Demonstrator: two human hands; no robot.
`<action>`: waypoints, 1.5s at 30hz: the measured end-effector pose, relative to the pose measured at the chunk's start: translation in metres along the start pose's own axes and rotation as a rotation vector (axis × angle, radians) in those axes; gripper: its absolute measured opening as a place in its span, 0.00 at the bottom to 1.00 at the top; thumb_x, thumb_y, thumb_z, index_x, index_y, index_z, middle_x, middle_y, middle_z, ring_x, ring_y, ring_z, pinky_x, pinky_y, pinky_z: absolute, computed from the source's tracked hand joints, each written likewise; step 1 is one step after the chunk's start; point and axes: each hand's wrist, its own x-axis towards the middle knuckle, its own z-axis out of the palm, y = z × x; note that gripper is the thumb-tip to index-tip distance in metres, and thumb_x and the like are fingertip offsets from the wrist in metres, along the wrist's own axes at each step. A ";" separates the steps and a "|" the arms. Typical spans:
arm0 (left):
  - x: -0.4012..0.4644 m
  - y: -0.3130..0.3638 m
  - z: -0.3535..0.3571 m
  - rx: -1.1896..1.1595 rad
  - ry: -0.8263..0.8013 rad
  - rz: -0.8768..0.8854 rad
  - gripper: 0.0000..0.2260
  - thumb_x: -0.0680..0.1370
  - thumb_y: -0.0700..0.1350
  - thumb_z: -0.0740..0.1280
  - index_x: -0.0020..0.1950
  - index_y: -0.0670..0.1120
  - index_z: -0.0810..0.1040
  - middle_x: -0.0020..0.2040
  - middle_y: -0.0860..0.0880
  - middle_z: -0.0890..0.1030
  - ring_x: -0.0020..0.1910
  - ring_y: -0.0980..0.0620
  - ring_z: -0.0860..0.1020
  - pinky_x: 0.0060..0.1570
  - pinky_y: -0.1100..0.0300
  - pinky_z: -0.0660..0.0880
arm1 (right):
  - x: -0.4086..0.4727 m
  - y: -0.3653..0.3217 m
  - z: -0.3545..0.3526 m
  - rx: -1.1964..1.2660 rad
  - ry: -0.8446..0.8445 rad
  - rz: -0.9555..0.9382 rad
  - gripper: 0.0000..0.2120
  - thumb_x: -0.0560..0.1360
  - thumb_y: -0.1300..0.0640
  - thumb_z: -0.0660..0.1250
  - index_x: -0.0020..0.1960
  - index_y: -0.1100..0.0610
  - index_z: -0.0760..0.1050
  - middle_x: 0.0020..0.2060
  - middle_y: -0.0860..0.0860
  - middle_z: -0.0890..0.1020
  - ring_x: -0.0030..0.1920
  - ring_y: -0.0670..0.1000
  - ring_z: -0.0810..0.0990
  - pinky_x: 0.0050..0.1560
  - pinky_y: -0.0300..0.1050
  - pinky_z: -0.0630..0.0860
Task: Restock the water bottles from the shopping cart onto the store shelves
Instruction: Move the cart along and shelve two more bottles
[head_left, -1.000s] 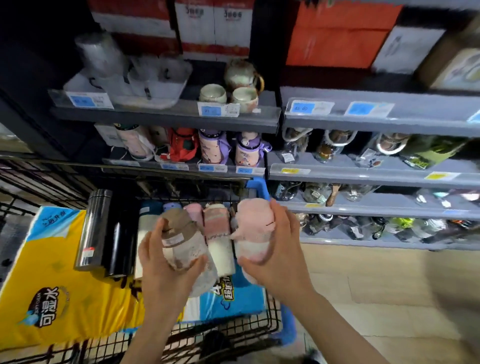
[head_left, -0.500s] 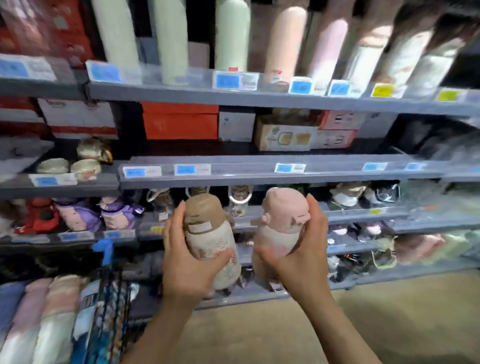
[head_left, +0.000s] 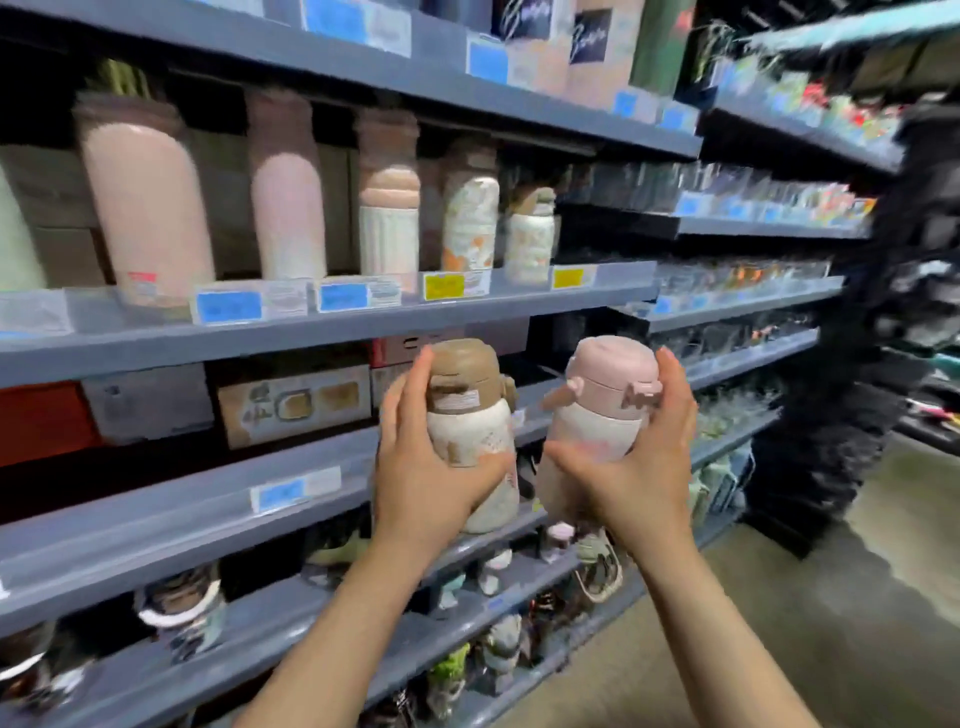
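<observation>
— What have the hands got hold of?

— One bottle each. The left hand (head_left: 431, 467) has its fingers and thumb wrapped round the body of a brown-lidded bottle (head_left: 470, 415), cream below with a patchy print. The right hand (head_left: 636, 462) is curled the same way round a pink-lidded bottle (head_left: 602, 405), pale pink in the body.

— Upright?

— Both roughly upright, lids up. They sit just beside each other with a narrow gap between, held in the air in front of the shelves (head_left: 332, 332), resting on nothing.

— And what's around the hands?

— Above and to the left of them, a shelf carries a row of tall bottles (head_left: 145, 208) in pink, cream and patterned finishes, with blue and yellow price tags (head_left: 228, 306) along its front edge. Behind the left hand, level with it, sit flat cardboard boxes (head_left: 293, 402). Below both hands the lower shelves hold smaller bottles and cups, too blurred to tell apart. To the right of the right hand more shelving runs away along the aisle, with the floor (head_left: 831, 623) beneath.
</observation>
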 end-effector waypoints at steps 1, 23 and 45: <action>0.015 0.000 0.016 0.005 0.000 0.026 0.48 0.62 0.48 0.80 0.71 0.66 0.52 0.65 0.63 0.61 0.59 0.70 0.63 0.54 0.73 0.62 | 0.017 0.012 0.000 -0.006 0.011 -0.014 0.52 0.60 0.60 0.80 0.75 0.46 0.53 0.62 0.43 0.60 0.57 0.32 0.62 0.57 0.34 0.63; 0.253 0.046 0.256 0.405 0.288 0.476 0.44 0.63 0.61 0.70 0.75 0.62 0.53 0.70 0.59 0.62 0.66 0.56 0.68 0.55 0.57 0.74 | 0.347 0.197 0.006 0.383 0.157 -0.262 0.51 0.60 0.59 0.80 0.73 0.42 0.54 0.66 0.43 0.62 0.63 0.30 0.64 0.57 0.21 0.62; 0.356 -0.013 0.372 0.743 0.615 0.485 0.43 0.67 0.53 0.77 0.74 0.52 0.56 0.72 0.44 0.63 0.69 0.45 0.68 0.50 0.61 0.69 | 0.473 0.278 0.072 0.536 0.195 -0.382 0.50 0.59 0.56 0.79 0.72 0.44 0.53 0.70 0.59 0.60 0.71 0.53 0.61 0.68 0.40 0.65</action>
